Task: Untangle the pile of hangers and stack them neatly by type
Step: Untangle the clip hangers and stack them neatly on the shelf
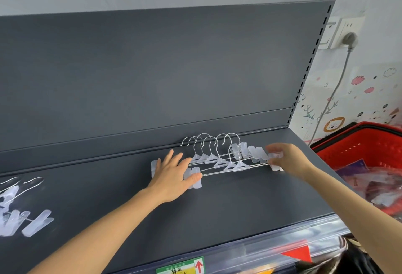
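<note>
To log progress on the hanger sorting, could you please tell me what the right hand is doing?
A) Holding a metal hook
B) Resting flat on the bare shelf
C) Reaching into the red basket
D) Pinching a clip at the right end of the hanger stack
D: the right hand pinches a translucent clip at the right end of the hanger stack, while the left hand lies flat on its left end.

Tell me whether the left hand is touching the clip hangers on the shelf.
Touching. The head view shows the left hand lying flat on the left ends of the clip hangers, with its thumb across one clip.
</note>
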{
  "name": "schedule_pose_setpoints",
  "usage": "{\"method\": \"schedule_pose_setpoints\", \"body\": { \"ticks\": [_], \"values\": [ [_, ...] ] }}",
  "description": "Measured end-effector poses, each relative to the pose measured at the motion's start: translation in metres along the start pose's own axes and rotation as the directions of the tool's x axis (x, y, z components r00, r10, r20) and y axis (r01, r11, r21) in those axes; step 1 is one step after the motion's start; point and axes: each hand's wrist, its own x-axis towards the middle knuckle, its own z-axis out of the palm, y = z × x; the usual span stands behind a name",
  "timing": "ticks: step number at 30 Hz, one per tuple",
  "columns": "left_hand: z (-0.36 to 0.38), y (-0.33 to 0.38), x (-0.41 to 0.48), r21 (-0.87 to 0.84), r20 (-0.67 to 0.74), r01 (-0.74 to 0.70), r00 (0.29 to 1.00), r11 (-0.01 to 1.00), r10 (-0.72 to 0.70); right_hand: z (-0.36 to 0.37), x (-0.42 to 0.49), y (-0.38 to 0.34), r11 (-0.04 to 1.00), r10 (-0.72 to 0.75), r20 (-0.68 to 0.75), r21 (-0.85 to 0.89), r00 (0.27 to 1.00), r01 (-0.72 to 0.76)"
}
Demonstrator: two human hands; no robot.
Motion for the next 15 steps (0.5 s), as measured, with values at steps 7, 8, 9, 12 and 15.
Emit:
{"method": "schedule_pose_setpoints", "body": {
  "ticks": [7, 8, 9, 12, 15],
  "values": [
    [0.001, -0.007, 0.000, -0.040, -0.034, -0.044, 0.999, 0.998, 0.043, 0.003, -0.001, 0.001, 1.000, -0.014, -0.003, -0.014, 1.000, 0.014],
    [0.000, -0.007, -0.001, -0.048, -0.040, -0.049, 0.998, 0.998, 0.047, 0.004, -0.002, 0.000, 0.999, -0.033, -0.006, -0.028, 0.999, 0.032],
    [-0.001, -0.007, -0.003, -0.058, -0.046, -0.056, 0.998, 0.997, 0.053, 0.004, -0.004, -0.001, 0.997, -0.057, -0.017, -0.057, 0.998, 0.056],
    [-0.005, -0.010, -0.009, -0.108, -0.065, -0.074, 0.996, 0.991, 0.067, 0.012, -0.013, -0.011, 0.966, -0.213, -0.052, -0.162, 0.976, 0.202],
    [-0.006, -0.020, -0.015, -0.109, -0.052, -0.075, 0.996, 0.991, 0.070, 0.033, -0.030, -0.028, 0.848, -0.496, -0.075, -0.257, 0.865, 0.464]
  ]
}}
